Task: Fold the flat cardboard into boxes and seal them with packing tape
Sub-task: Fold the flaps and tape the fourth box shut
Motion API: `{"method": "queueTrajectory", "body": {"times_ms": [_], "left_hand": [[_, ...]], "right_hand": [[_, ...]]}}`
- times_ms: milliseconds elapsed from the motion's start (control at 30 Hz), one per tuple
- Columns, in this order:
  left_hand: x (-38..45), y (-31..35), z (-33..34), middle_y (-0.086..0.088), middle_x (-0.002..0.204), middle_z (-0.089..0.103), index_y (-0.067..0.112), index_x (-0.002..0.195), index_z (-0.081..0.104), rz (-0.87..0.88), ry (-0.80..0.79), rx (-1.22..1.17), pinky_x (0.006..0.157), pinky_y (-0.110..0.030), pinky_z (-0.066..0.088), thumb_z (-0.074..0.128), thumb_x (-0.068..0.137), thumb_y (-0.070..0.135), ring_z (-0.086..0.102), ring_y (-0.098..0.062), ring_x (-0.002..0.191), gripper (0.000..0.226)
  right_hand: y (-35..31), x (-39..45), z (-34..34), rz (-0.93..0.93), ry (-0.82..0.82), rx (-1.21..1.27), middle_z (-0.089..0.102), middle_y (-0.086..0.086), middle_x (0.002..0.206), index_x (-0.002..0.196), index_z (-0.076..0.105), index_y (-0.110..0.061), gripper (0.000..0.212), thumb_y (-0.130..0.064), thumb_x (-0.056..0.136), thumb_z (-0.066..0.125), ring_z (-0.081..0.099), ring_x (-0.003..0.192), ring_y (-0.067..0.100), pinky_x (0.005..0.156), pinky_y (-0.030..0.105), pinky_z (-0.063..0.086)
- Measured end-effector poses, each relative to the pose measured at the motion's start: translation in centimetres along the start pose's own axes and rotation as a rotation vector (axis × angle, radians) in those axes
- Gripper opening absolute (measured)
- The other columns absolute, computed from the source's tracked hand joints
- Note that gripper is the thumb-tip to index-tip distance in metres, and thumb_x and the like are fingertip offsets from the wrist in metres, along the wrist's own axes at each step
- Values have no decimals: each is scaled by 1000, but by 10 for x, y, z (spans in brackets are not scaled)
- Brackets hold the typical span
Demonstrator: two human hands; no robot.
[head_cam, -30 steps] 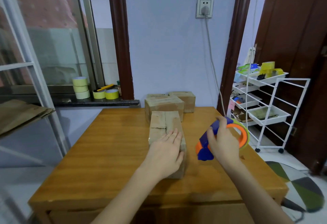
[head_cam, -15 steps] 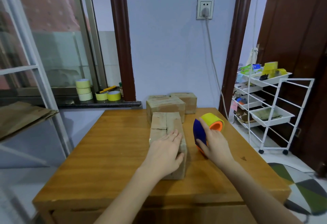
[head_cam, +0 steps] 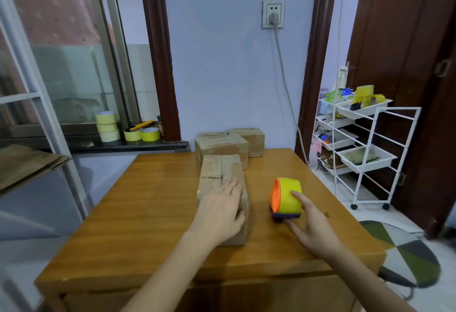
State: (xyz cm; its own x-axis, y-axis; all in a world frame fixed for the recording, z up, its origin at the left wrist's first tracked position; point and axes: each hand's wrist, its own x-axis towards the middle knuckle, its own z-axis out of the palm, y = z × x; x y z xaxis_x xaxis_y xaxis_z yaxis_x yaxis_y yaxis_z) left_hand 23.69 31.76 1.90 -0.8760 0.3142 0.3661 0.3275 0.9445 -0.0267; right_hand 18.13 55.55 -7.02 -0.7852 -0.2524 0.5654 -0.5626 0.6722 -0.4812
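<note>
A folded cardboard box [head_cam: 223, 171] lies lengthwise in the middle of the wooden table [head_cam: 153, 203]. My left hand [head_cam: 219, 209] rests flat on its near top, fingers straight. To the right of the box, a tape dispenser [head_cam: 286, 197] with a yellow roll, orange hub and purple base stands on the table. My right hand [head_cam: 311, 225] is beside it with fingers extended. The index finger touches the yellow roll and the thumb lies by the purple base, with no grip around it.
Two closed boxes [head_cam: 222, 145] [head_cam: 249, 136] sit at the table's far edge by the wall. Tape rolls [head_cam: 107, 126] are stacked on the window sill. Flat cardboard [head_cam: 24, 163] lies on a shelf at left. A white wheeled cart [head_cam: 357, 139] stands at right.
My right hand has brought the tape dispenser down beside the box, stood it on the table and loosened its fingers from it. My left hand has stayed on the box.
</note>
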Motion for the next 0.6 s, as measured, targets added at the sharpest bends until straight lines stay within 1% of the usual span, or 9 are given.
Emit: {"method": "queueTrajectory", "body": {"times_ms": [67,100,200,333,400,433,500,533,600], "left_hand": [[-1,0,1,-4,160,10,14,152,12,1,-2,0,116,-25,15,41,98,36,15,-15,146,66],[-1,-1,1,-4,160,10,14,153,11,3,1,4,116,-25,15,41,98,36,16,-15,146,66],[-1,-1,0,-4,160,8,15,153,10,4,-9,27,116,-24,13,41,99,36,14,-15,146,65],[-2,1,-4,-4,160,5,15,153,7,-11,-31,30,117,-26,10,44,100,33,10,-15,147,67],[-3,2,-5,-6,160,6,15,153,2,-23,-36,3,115,-28,19,48,98,32,17,-19,145,73],[-3,2,-4,-7,160,10,16,153,0,-49,-32,-32,110,-30,31,52,97,32,31,-21,140,78],[-2,1,-7,-6,157,21,16,151,1,-112,-23,-104,91,-31,47,58,93,33,55,-23,116,83],[-3,1,-8,-5,156,22,17,151,4,-130,-19,-131,89,-30,48,60,92,33,57,-22,112,82],[-4,0,-11,2,157,19,20,150,10,-148,-21,-222,97,-28,42,62,90,32,49,-18,124,80]], "right_hand": [[7,-9,-1,25,-13,2,58,9,126,129,17,-52,86,-14,80,76,60,111,28,81,14,38],[10,-12,-2,45,-25,-1,57,9,127,129,18,-50,82,-16,81,76,60,111,27,81,18,39],[16,-21,-4,93,-112,-9,55,3,124,130,18,-54,79,-19,84,72,58,113,24,84,23,42],[16,-28,-8,112,-156,-39,56,6,125,124,23,-48,67,-18,86,69,59,108,24,84,26,47],[16,-32,-8,119,-154,-41,52,1,128,126,20,-50,70,-21,85,70,59,106,20,83,24,48],[15,-35,-8,119,-145,-23,49,-3,128,127,16,-54,77,-22,84,71,59,107,19,84,23,48],[12,-39,-12,116,-110,28,46,-11,123,123,5,-68,93,-24,81,74,58,106,13,85,23,48],[11,-41,-13,119,-100,45,46,-15,120,119,2,-72,95,-25,80,75,57,105,10,84,23,48],[10,-43,-16,122,-59,42,47,-18,119,127,9,-62,87,-33,78,75,53,106,6,83,23,48]]}}
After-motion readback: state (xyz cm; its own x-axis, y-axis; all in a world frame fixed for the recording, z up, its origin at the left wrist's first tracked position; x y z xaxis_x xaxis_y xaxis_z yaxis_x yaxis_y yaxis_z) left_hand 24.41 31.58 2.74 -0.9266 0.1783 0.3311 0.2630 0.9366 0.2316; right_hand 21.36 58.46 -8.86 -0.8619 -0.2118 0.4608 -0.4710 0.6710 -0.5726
